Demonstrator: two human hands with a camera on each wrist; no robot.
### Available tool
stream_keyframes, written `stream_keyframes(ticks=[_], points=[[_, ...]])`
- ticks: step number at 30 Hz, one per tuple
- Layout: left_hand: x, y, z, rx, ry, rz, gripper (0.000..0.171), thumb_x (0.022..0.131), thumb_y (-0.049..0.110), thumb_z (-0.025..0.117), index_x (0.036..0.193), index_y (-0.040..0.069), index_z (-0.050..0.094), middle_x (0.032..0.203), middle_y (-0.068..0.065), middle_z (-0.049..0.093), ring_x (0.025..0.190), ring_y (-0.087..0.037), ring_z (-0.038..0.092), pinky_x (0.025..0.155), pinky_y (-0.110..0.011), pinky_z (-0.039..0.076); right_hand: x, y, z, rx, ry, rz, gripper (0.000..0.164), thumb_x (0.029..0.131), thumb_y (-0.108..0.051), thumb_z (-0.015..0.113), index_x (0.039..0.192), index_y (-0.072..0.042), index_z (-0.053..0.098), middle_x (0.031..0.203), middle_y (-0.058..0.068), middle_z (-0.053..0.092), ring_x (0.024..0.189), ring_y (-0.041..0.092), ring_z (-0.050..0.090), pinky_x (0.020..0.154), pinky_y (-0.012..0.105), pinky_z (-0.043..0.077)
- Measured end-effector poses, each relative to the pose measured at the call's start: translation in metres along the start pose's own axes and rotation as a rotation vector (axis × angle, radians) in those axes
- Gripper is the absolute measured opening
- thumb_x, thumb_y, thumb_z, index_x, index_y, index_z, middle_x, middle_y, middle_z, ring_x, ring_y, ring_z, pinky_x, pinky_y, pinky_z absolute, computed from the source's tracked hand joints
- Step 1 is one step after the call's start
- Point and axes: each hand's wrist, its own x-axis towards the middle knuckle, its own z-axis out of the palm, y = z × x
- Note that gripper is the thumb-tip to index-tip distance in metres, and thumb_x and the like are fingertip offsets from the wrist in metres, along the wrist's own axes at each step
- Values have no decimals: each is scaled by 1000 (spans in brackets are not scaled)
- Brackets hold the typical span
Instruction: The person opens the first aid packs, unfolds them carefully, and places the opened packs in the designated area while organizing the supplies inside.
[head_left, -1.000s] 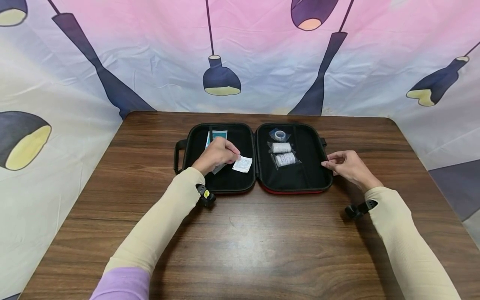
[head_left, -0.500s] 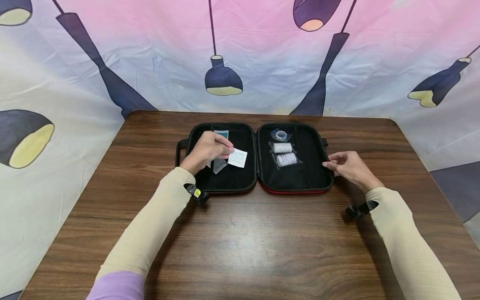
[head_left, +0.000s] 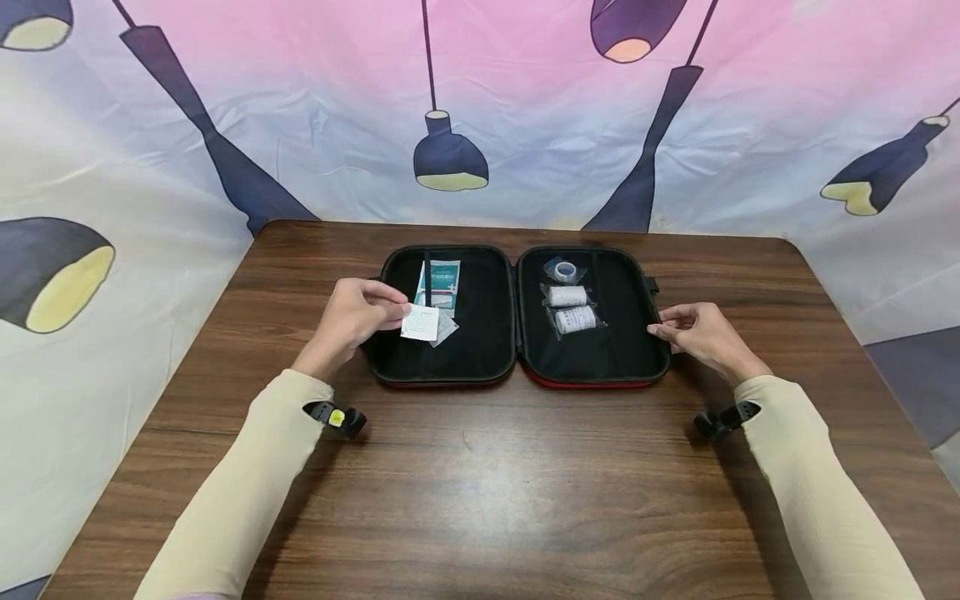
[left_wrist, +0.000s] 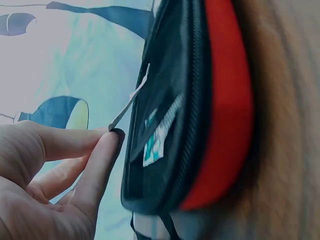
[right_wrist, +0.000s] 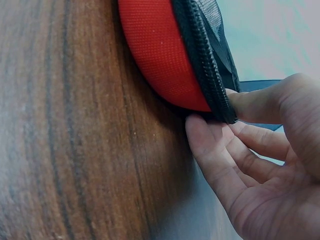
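A black-lined zip case (head_left: 487,350) with a red outer shell lies unfolded on the table. Between thumb and fingers, my left hand (head_left: 351,318) pinches a small flat white packet (head_left: 420,323) by its edge, over the case's left half. The left wrist view shows that packet (left_wrist: 131,102) nearly edge-on, apart from the lining. Under it sit a teal-and-white packet (head_left: 444,279), behind a black strap, and a small clear packet (head_left: 446,330). My right hand (head_left: 699,335) holds the case's right rim, thumb on the zip edge (right_wrist: 215,85) and fingers against the outside.
In the right half lie two wrapped white bandage rolls (head_left: 575,319) and a bagged ring-shaped roll (head_left: 564,271). The wooden table (head_left: 495,483) extends toward me, and a printed cloth (head_left: 337,150) hangs behind its far edge.
My left hand has lifted the white packet and carried it left, from near the hinge to the left half's outer side. The right hand stays at the rim.
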Motion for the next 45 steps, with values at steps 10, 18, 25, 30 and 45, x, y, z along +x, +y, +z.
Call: stream_keyframes(ticks=[10, 18, 25, 30, 45], points=[[-17, -14, -16, 86, 3, -4, 20, 93, 6, 73, 108, -7, 71, 107, -22, 71, 82, -15, 72, 77, -28, 61, 0, 2, 2, 12, 13, -3, 54, 99, -26, 68, 136, 12, 54, 122, 26, 62, 87, 9, 63, 73, 25, 58], [-20, -18, -12, 172, -37, -1, 18, 93, 7, 73, 108, -3, 72, 106, -19, 73, 85, -18, 73, 78, -30, 61, 0, 1, 2, 19, 10, -3, 55, 99, -27, 68, 136, 11, 54, 121, 25, 62, 88, 10, 63, 73, 25, 59], [-20, -18, -4, 220, -69, -5, 19, 92, 6, 74, 109, -1, 71, 102, -16, 72, 85, -20, 72, 82, -36, 61, 1, 0, 3, 25, 6, -2, 55, 100, -27, 67, 137, 11, 53, 123, 25, 62, 89, 9, 63, 74, 25, 59], [-17, -18, 4, 216, -77, -3, 16, 92, 4, 74, 106, -2, 72, 98, -16, 72, 82, -18, 72, 79, -34, 61, 2, -1, 3, 26, 5, 1, 54, 100, -26, 67, 137, 11, 53, 122, 24, 61, 89, 10, 63, 74, 25, 59], [-18, -17, 17, 261, -110, 28, 11, 95, 2, 68, 105, -2, 73, 103, -17, 70, 86, -21, 73, 79, -33, 61, 3, 1, 4, 19, 14, 1, 56, 100, -29, 67, 136, 11, 53, 124, 26, 60, 89, 8, 63, 74, 24, 58]])
